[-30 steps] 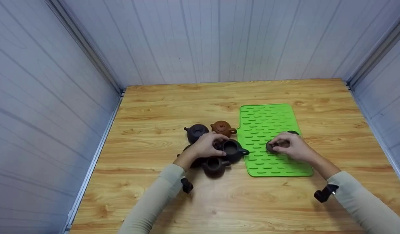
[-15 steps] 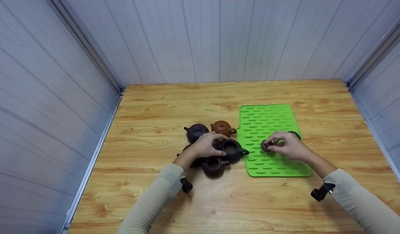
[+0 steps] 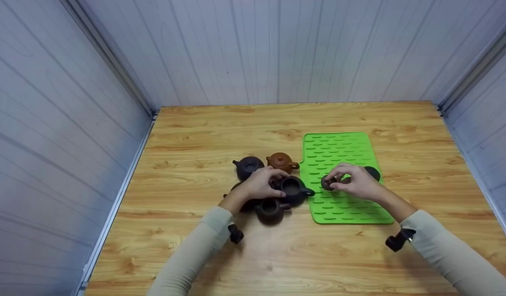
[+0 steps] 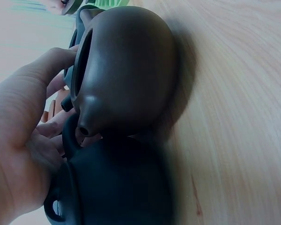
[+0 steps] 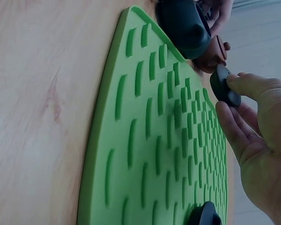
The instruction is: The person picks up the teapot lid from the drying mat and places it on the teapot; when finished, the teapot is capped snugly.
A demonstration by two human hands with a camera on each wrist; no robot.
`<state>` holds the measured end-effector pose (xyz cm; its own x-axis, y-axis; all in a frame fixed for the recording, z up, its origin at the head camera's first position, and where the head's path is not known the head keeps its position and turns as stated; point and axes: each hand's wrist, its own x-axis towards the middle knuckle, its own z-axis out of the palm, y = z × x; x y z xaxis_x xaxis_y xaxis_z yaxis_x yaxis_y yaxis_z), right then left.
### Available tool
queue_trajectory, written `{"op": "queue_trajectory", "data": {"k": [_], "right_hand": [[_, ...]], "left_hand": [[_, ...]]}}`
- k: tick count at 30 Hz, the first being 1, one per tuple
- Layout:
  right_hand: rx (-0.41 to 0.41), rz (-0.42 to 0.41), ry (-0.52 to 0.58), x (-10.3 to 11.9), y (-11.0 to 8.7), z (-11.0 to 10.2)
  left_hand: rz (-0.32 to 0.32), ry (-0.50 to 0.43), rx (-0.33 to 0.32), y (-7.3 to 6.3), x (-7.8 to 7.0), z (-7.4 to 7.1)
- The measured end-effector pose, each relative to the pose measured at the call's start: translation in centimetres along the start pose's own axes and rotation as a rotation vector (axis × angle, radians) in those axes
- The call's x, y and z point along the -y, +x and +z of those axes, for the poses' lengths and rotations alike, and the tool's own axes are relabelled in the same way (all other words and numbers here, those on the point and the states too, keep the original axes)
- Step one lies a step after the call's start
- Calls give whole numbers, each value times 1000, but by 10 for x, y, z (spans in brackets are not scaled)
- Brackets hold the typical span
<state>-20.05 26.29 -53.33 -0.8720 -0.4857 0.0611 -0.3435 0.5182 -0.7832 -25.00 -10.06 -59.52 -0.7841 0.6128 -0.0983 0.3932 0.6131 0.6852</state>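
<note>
My right hand (image 3: 356, 183) pinches a small dark teapot lid (image 5: 225, 86) between thumb and fingers, raised above the green ridged mat (image 3: 335, 144). At the mat's left edge sits a black teapot (image 3: 297, 199) with its top uncovered. My left hand (image 3: 260, 183) holds that pot from its left side, thumb and fingers spread around it near the rim. Close in front stands a brown lidless teapot (image 4: 131, 65), its spout toward the left wrist. Another dark teapot (image 4: 117, 187) lies mostly hidden under my left hand in the head view.
Behind the left hand stand a dark lidded teapot (image 3: 249, 165) and an orange-brown lidded teapot (image 3: 280, 161). A second dark lid (image 3: 373, 172) lies on the mat's right side. Pale panels (image 3: 257, 53) enclose the wooden table (image 3: 269, 255) at the back and sides.
My right hand has moved left over the mat with the lid, closer to the black teapot. More of the second lid shows behind it. The left hand stays in place.
</note>
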Motion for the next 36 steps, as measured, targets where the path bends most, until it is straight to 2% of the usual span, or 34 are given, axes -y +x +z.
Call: {"op": "queue_trajectory", "data": {"k": [4, 11, 15, 21, 25, 30, 36], "right_hand": [[12, -25, 16, 6, 6, 4], [54, -43, 48, 17, 14, 13], [70, -47, 63, 21, 18, 14], [86, -49, 88, 25, 21, 16], [90, -62, 108, 29, 24, 19], [96, -76, 110, 37, 30, 24], [127, -92, 132, 45, 37, 32]], "left_hand": [[12, 27, -11, -7, -8, -5], [14, 71, 18, -34, -48, -33], [12, 51, 86, -42, -47, -41], [74, 53, 201, -47, -40, -48], [83, 59, 258, -47, -37, -52], [83, 83, 306, -48, -35, -54], [76, 91, 328, -51, -36, -57]]}}
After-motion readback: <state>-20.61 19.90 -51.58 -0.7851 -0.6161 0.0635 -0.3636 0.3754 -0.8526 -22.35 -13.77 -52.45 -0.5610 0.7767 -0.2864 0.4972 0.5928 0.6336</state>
